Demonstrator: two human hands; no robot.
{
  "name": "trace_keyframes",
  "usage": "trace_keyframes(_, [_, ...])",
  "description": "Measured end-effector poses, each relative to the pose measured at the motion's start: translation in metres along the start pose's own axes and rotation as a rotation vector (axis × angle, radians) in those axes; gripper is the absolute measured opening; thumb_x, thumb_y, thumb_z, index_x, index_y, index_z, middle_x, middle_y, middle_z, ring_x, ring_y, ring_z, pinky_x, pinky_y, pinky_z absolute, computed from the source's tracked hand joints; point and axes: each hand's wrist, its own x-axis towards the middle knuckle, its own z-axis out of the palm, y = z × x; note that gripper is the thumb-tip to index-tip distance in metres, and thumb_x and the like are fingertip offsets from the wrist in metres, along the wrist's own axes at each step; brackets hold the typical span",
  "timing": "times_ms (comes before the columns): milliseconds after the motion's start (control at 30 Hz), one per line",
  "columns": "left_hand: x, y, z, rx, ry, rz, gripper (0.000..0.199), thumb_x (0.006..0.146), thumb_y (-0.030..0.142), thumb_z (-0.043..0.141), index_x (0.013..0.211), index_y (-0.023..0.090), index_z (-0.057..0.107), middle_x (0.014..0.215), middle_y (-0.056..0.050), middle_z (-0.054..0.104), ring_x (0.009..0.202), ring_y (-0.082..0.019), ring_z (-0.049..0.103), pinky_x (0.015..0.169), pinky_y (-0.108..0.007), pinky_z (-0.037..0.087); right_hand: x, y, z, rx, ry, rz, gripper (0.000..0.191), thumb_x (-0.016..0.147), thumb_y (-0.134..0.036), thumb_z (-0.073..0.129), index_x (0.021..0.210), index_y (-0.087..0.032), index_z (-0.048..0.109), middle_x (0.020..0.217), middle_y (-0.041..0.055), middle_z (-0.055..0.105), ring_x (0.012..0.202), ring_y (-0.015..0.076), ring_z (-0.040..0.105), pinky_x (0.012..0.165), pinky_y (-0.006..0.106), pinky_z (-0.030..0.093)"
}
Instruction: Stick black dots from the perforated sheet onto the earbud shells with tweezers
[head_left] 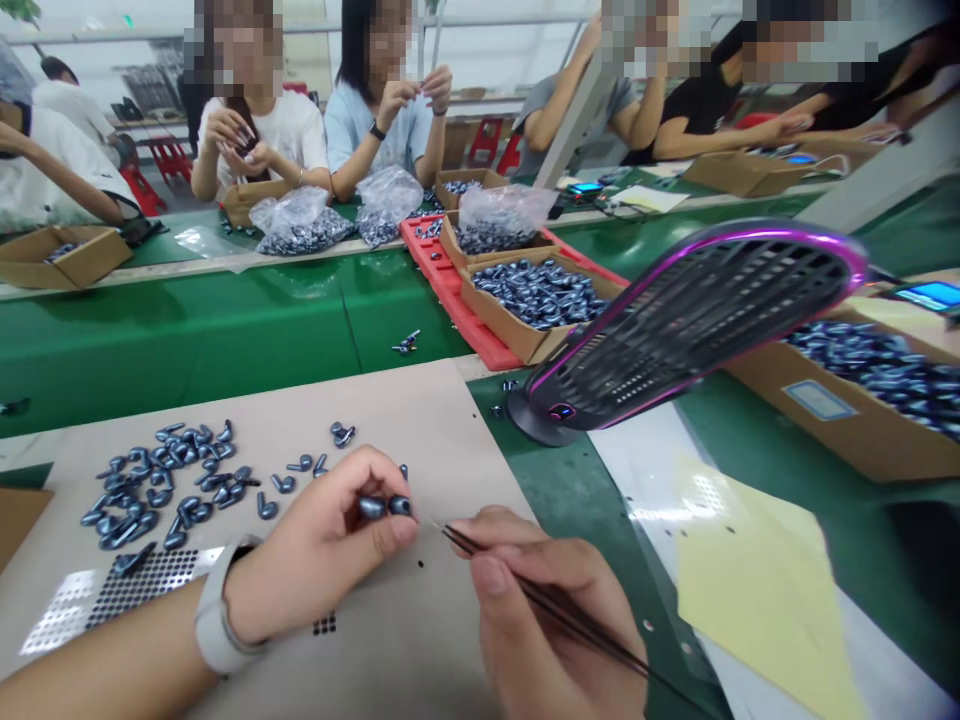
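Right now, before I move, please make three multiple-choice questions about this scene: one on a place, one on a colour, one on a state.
1. Where are the thin black metal tweezers? A) in the right hand B) on the beige mat C) in a cardboard box
2. What colour is the wristwatch band on the left arm? A) red B) white C) black
3. What is the state of the rim of the black grilled desk fan? A) glowing pink B) unlit C) covered

1: A, fingers pinch them. 2: B, the band looks white. 3: A, pink light runs along it.
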Motion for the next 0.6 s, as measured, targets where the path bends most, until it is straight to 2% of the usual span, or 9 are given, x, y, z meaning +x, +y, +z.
trace_keyframes(100, [0.017, -0.003, -0.002, -0.503, -0.038, -0.217, 0.023, 0.082, 0.033, 0.069, 0.091, 0.021, 0.052, 0.082, 0.000, 0.060, 0.057, -0.008, 0.042, 0.056, -0.022, 0.035, 0.002, 0.004, 0.001, 0.130, 0.131, 0.051, 0.010, 0.088, -0.014, 0.066, 0.090, -0.024, 0.065, 0.087, 0.0021, 0.075, 0.083, 0.0164, 0.073, 0.073, 0.030, 0.061])
trace_keyframes(167, [0.037, -0.005, -0.006, -0.679, 0.004, -0.306, 0.031, 0.079, 0.039, 0.069, 0.088, 0.020, 0.047, 0.081, 0.000, 0.059, 0.049, -0.005, 0.033, 0.049, -0.020, 0.030, 0.002, 0.007, 0.000, 0.170, 0.158, 0.067, 0.009, 0.088, -0.016, 0.068, 0.089, -0.024, 0.066, 0.086, 0.0010, 0.075, 0.083, 0.0148, 0.072, 0.073, 0.027, 0.061])
trace_keyframes(233, [0.064, -0.009, -0.011, -0.566, 0.098, -0.297, 0.033, 0.080, 0.042, 0.065, 0.081, 0.020, 0.042, 0.079, -0.001, 0.056, 0.048, -0.004, 0.033, 0.046, -0.018, 0.027, 0.001, 0.009, -0.001, 0.196, 0.150, 0.084, 0.010, 0.088, -0.015, 0.067, 0.089, -0.025, 0.066, 0.087, 0.0004, 0.075, 0.084, 0.0137, 0.072, 0.074, 0.025, 0.060])
trace_keyframes(267, [0.080, -0.011, -0.014, -0.429, 0.140, -0.273, 0.031, 0.084, 0.042, 0.061, 0.077, 0.020, 0.039, 0.077, -0.001, 0.055, 0.048, -0.005, 0.035, 0.045, -0.018, 0.027, 0.000, 0.010, -0.002, 0.207, 0.142, 0.087, 0.010, 0.089, -0.015, 0.067, 0.090, -0.025, 0.066, 0.088, 0.0002, 0.075, 0.085, 0.0134, 0.072, 0.075, 0.025, 0.060])
trace_keyframes(333, [0.116, -0.018, -0.020, -0.252, 0.179, -0.237, 0.027, 0.090, 0.032, 0.054, 0.074, 0.021, 0.035, 0.075, 0.000, 0.053, 0.049, -0.005, 0.039, 0.045, -0.018, 0.029, -0.002, 0.012, -0.003, 0.221, 0.129, 0.083, 0.011, 0.089, -0.014, 0.066, 0.091, -0.026, 0.067, 0.089, 0.0003, 0.075, 0.086, 0.0132, 0.072, 0.076, 0.024, 0.060])
trace_keyframes(400, [0.152, -0.027, -0.025, -0.109, 0.207, -0.202, 0.018, 0.093, 0.021, 0.048, 0.078, 0.020, 0.039, 0.073, 0.001, 0.053, 0.051, -0.007, 0.044, 0.047, -0.018, 0.033, -0.003, 0.011, -0.002, 0.225, 0.114, 0.078, 0.011, 0.089, -0.014, 0.066, 0.092, -0.025, 0.067, 0.088, 0.0014, 0.075, 0.085, 0.0137, 0.071, 0.075, 0.024, 0.060])
trace_keyframes(500, [0.197, -0.038, -0.030, 0.159, 0.206, -0.130, 0.004, 0.092, 0.014, 0.053, 0.091, 0.019, 0.052, 0.073, 0.002, 0.054, 0.059, -0.010, 0.051, 0.054, -0.021, 0.041, -0.004, 0.008, 0.005, 0.246, 0.151, 0.121, 0.006, 0.088, -0.019, 0.069, 0.089, -0.025, 0.068, 0.084, 0.0019, 0.073, 0.082, 0.0145, 0.071, 0.070, 0.023, 0.059])
trace_keyframes(600, [0.227, -0.047, -0.030, 0.425, 0.113, -0.057, 0.012, 0.089, 0.019, 0.064, 0.101, 0.016, 0.061, 0.091, -0.002, 0.063, 0.081, -0.016, 0.061, 0.074, -0.032, 0.052, -0.004, 0.002, 0.015, 0.287, 0.260, 0.195, 0.005, 0.087, -0.025, 0.071, 0.084, -0.025, 0.066, 0.079, 0.0008, 0.071, 0.078, 0.0137, 0.068, 0.069, 0.022, 0.057])
